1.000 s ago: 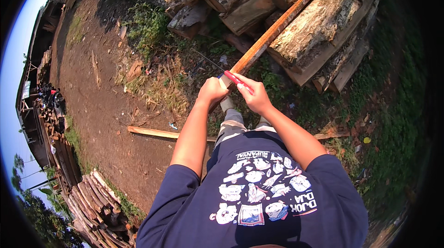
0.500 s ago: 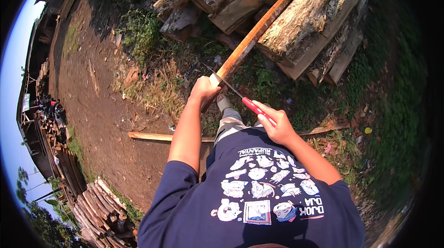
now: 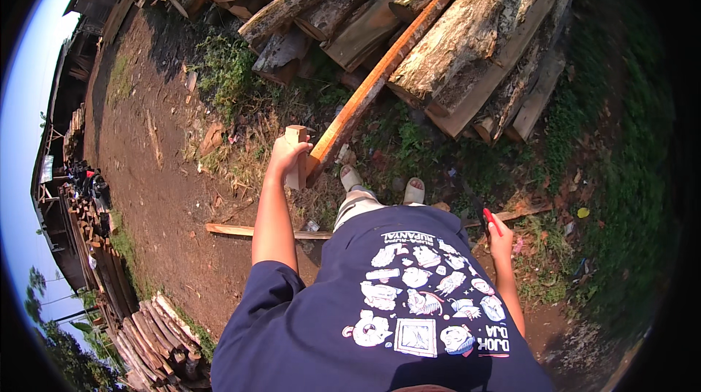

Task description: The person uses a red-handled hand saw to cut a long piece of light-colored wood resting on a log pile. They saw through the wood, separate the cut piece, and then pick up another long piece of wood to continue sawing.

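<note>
My left hand (image 3: 283, 156) is closed around a short pale wooden block (image 3: 296, 134), held upright next to the lower end of a long orange plank (image 3: 387, 63). The plank slants up to the right and leans on a pile of logs (image 3: 467, 34). My right hand (image 3: 500, 244) hangs low at my right side, gripping a red-handled cutting tool (image 3: 488, 219) whose dark blade points up and away from me. Both hands are far apart. My sandalled feet (image 3: 414, 191) stand just below the plank's end.
A thin wooden slat (image 3: 234, 230) lies on the dirt to my left. Stacked timber (image 3: 146, 333) fills the lower left, and more stacks line the dirt track at the far left. Grass and weeds cover the ground to the right.
My right hand has swung down from the plank's end to my right side with the red-handled tool. My left hand now holds a short block beside the plank's end.
</note>
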Available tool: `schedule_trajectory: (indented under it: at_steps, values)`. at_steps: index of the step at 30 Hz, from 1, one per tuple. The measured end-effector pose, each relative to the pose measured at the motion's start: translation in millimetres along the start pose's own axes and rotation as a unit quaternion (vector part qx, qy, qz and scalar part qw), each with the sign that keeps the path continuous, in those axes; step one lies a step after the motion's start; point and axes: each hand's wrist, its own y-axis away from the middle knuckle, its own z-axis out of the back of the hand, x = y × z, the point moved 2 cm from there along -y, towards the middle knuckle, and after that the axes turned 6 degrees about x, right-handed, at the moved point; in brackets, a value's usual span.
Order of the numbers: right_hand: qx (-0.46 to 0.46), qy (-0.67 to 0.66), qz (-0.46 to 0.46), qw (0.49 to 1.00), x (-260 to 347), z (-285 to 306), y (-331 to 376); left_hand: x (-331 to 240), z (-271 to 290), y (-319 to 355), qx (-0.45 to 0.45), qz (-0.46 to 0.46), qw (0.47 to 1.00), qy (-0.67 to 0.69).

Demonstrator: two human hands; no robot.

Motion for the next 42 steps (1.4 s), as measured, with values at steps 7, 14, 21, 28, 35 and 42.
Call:
schedule_trajectory:
  at_steps: [7,14,21,28,35,42]
  values:
    - [-0.069,0.071,-0.352,0.931,-218.4,-8.9,124.5,-4.9,56.3,19.6,-0.259,0.128,0.923,0.256]
    - [-0.027,-0.204,-0.521,0.828,-202.2,-45.7,171.3,-120.7,8.8,-37.6,-0.141,0.059,0.966,0.208]
    - [-0.121,-0.248,-0.417,0.866,-54.6,-45.4,81.5,-219.7,-126.9,-159.7,0.013,-0.01,0.998,0.06]
    - [-0.224,-0.389,-0.286,0.847,9.6,-56.2,77.4,-268.9,-258.0,-240.8,0.257,0.084,0.928,0.257]
    - [-0.316,-0.404,-0.382,0.769,27.0,-120.0,113.6,-371.0,-278.7,-379.6,0.197,-0.043,0.842,0.5]
    - [-0.293,-0.39,-0.429,0.76,24.4,-148.6,131.5,-416.8,-246.6,-412.5,0.125,0.015,0.909,0.397]
